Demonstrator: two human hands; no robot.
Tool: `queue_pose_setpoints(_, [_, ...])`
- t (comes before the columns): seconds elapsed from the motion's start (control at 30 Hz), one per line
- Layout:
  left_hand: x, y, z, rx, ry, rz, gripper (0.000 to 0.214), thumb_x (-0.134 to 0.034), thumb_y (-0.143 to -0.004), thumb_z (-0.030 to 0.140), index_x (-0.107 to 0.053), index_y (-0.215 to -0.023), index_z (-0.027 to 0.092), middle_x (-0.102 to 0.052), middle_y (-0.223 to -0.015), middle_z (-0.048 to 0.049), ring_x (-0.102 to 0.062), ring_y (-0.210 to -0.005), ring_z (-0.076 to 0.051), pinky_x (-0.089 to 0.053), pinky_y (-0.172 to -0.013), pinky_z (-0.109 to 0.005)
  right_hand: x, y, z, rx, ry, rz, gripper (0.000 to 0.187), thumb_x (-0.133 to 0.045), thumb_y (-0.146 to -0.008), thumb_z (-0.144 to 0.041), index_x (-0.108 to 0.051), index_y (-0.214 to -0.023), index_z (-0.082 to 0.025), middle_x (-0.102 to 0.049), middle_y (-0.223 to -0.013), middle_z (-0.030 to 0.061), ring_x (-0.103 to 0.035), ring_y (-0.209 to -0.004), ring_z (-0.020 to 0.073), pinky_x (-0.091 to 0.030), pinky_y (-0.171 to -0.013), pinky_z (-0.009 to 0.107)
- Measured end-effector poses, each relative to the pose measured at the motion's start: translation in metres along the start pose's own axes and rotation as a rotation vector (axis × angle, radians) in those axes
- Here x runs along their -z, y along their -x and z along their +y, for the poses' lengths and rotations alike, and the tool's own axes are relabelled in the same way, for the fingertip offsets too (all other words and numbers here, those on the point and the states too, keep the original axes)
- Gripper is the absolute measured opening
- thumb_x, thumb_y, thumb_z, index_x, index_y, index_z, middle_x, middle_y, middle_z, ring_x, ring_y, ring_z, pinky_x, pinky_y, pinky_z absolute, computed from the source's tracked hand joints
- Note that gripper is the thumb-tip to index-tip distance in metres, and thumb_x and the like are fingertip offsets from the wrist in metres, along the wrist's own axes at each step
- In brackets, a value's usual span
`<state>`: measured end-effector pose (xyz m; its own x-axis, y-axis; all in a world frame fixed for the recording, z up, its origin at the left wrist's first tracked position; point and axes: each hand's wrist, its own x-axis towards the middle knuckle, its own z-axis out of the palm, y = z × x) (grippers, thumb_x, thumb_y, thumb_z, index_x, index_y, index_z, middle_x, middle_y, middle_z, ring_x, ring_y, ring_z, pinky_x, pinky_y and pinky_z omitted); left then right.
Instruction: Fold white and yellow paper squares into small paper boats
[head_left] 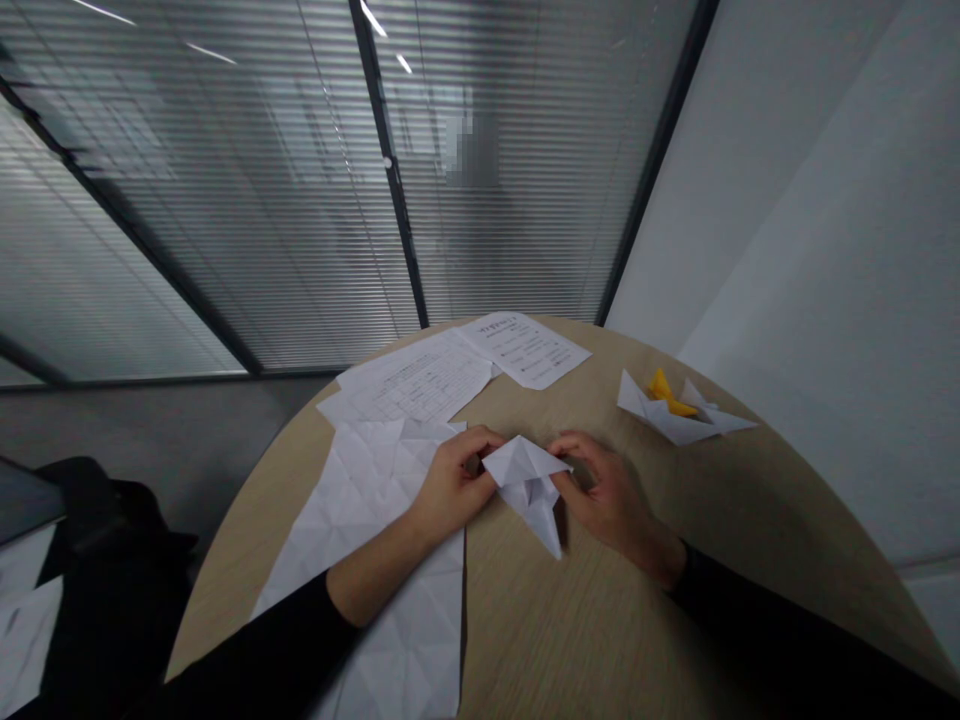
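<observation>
A partly folded piece of white origami paper (525, 475) is held just above the wooden table, with a broad triangular top and a narrow point hanging toward me. My left hand (459, 480) pinches its left corner between thumb and fingers. On the other side, my right hand (604, 490) grips the right corner the same way. Beneath my left forearm lies a large creased white sheet (360, 500), marked all over with fold lines.
Printed sheets (420, 380) and another printed page (525, 350) lie at the table's far edge. Folded white paper boats (679, 425) with a small yellow one (667, 393) stand at the right. Beyond the round table (750, 520) are blinds and a wall; a dark chair (112, 560) is at left.
</observation>
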<state>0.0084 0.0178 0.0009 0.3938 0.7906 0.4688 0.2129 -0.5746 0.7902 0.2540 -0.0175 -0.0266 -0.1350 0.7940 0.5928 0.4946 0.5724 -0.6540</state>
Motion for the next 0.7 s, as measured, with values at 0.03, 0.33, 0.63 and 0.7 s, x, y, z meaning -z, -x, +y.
queue_pose_setpoints(0.03, [-0.001, 0.001, 0.0, 0.01, -0.011, 0.0, 0.009, -0.072, -0.096, 0.024, -0.079, -0.098, 0.021, -0.076, -0.086, -0.0033, -0.069, -0.08, -0.019, -0.052, -0.078, -0.032, 0.0, 0.0, 0.002, -0.021, 0.013, 0.042, 0.015, -0.069, -0.1, -0.022, -0.072, -0.111, -0.032, -0.085, -0.102, 0.0037, -0.083, -0.097, 0.0272, -0.068, -0.093, 0.044])
queue_pose_setpoints(0.33, [0.002, 0.007, 0.001, -0.122, -0.177, 0.103, 0.025, -0.074, -0.098, 0.026, -0.079, -0.123, 0.024, -0.079, -0.096, -0.0041, -0.068, -0.077, -0.018, -0.056, -0.077, -0.034, 0.001, 0.0, 0.001, 0.083, 0.122, 0.113, 0.017, -0.069, -0.102, -0.018, -0.072, -0.109, -0.033, -0.081, -0.098, 0.0028, -0.078, -0.088, 0.0268, -0.063, -0.088, 0.045])
queue_pose_setpoints(0.63, [0.001, 0.003, -0.003, 0.162, 0.075, 0.247, 0.019, -0.067, -0.104, 0.029, -0.076, -0.118, 0.021, -0.08, -0.11, -0.0073, -0.072, -0.084, -0.018, -0.057, -0.065, -0.026, 0.0, -0.002, -0.008, 0.121, 0.13, -0.16, 0.057, -0.08, -0.102, -0.031, -0.058, -0.155, -0.034, -0.078, -0.145, 0.0116, -0.075, -0.13, 0.0362, -0.061, -0.113, 0.059])
queue_pose_setpoints(0.7, [0.0, 0.002, -0.005, 0.182, 0.176, 0.242, 0.019, -0.068, -0.105, 0.031, -0.075, -0.119, 0.02, -0.078, -0.107, -0.0066, -0.069, -0.076, -0.016, -0.057, -0.062, -0.025, 0.001, -0.002, -0.009, 0.151, 0.112, -0.193, 0.06, -0.078, -0.104, -0.031, -0.056, -0.16, -0.035, -0.076, -0.148, 0.0112, -0.073, -0.135, 0.0363, -0.059, -0.116, 0.06])
